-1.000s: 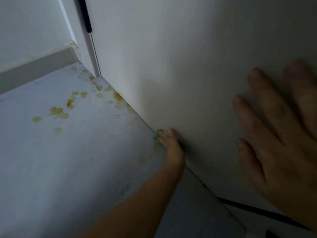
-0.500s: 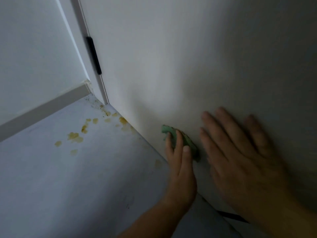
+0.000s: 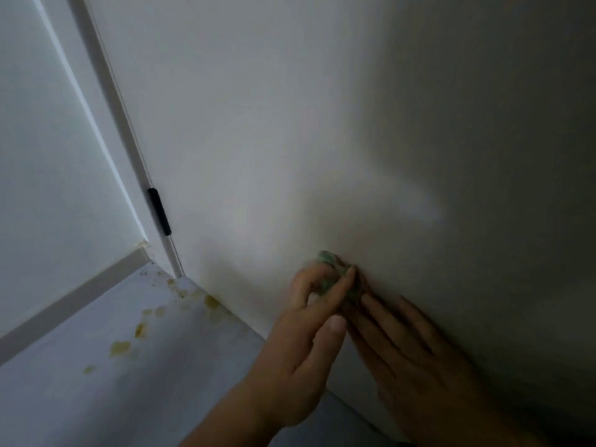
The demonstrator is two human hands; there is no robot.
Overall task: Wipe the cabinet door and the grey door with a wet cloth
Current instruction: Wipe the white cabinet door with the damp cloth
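Cloth [image 3: 333,279] is pinched in left hand [image 3: 300,359], pressed low on door [image 3: 290,140]; right hand [image 3: 416,359] lies flat, released, beside it. Wiping judged under way; finished areas cannot be told

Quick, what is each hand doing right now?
Left hand: fingers closed on the green cloth, against the door.
Right hand: open, flat on the door.

A home interior: pale hinged door [image 3: 290,124], skirting board [image 3: 74,298], stained floor [image 3: 96,382].
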